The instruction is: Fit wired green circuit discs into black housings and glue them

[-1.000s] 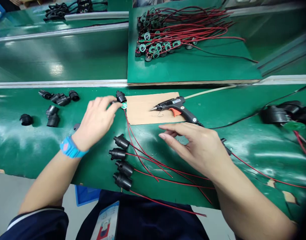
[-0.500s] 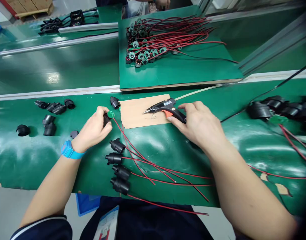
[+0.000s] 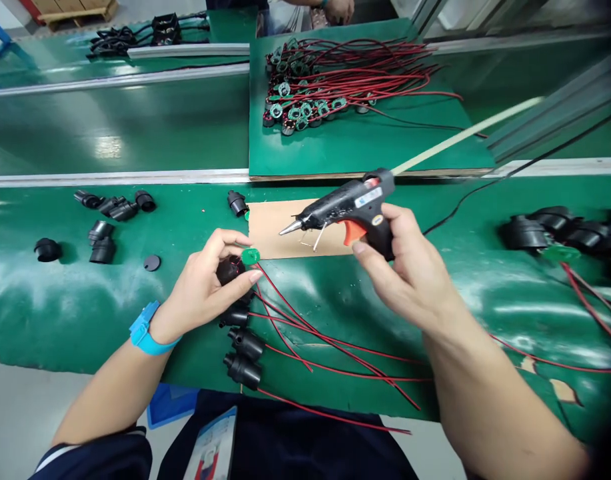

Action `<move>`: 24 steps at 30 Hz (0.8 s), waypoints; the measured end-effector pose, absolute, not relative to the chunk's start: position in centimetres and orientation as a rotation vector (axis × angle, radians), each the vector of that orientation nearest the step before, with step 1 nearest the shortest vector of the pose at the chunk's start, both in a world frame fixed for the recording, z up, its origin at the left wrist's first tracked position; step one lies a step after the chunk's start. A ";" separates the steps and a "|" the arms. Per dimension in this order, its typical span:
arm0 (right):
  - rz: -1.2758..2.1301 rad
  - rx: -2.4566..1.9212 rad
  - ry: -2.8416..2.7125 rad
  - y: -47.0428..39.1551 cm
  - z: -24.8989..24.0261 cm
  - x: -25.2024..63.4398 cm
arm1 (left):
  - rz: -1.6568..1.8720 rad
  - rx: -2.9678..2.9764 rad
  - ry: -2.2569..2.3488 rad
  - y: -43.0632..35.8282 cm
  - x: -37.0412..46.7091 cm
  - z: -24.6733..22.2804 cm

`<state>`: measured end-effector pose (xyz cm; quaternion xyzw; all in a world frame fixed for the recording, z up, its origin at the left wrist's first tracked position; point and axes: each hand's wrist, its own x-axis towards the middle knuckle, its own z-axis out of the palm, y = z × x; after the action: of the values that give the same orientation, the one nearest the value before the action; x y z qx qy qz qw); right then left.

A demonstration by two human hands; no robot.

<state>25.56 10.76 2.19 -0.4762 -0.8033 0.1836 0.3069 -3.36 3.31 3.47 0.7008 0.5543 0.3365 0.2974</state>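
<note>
My right hand [image 3: 410, 267] grips the handle of a black hot glue gun [image 3: 345, 203] with an orange trigger. Its metal nozzle points left above a piece of cardboard [image 3: 280, 230], and a long glue stick [image 3: 465, 137] sticks out of its back. In my left hand [image 3: 210, 280] is a black cylindrical housing [image 3: 230, 269], partly covered by the fingers. A round green circuit board [image 3: 250, 256] with red wires shows at its open end. Just below that hand, several black housings [image 3: 245, 343] with red wires lie in a column.
Loose black fittings [image 3: 102, 250] and a small dark disc [image 3: 152, 263] lie to the left. Behind, a raised green board [image 3: 370, 150] bears a heap of wired round parts [image 3: 305, 110]. More black housings [image 3: 525, 233] are at the right. Across the bench is another person's hand [image 3: 339, 11].
My right hand has lifted the glue gun off the cardboard, its glue stick now angled upward. My left hand has moved right and toward me with the housing.
</note>
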 end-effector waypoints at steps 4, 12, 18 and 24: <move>0.356 -1.285 -2.123 9.5 2.9 24.4 | 0.931 1.833 1.508 3.2 -2.7 3.4; -0.118 -1.207 -2.203 8.6 2.2 23.4 | 0.897 1.690 1.581 2.9 -1.7 3.3; -0.251 -1.202 -2.282 8.3 2.2 23.7 | 0.893 1.650 1.576 2.9 -1.5 3.6; -0.246 -1.215 -2.298 8.1 2.1 23.7 | 0.890 1.632 1.576 2.9 -1.6 3.6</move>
<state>23.69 8.14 2.09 -0.4490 -0.8493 -0.0911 0.2623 -1.60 2.87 3.58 0.6286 0.6070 0.3426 0.3451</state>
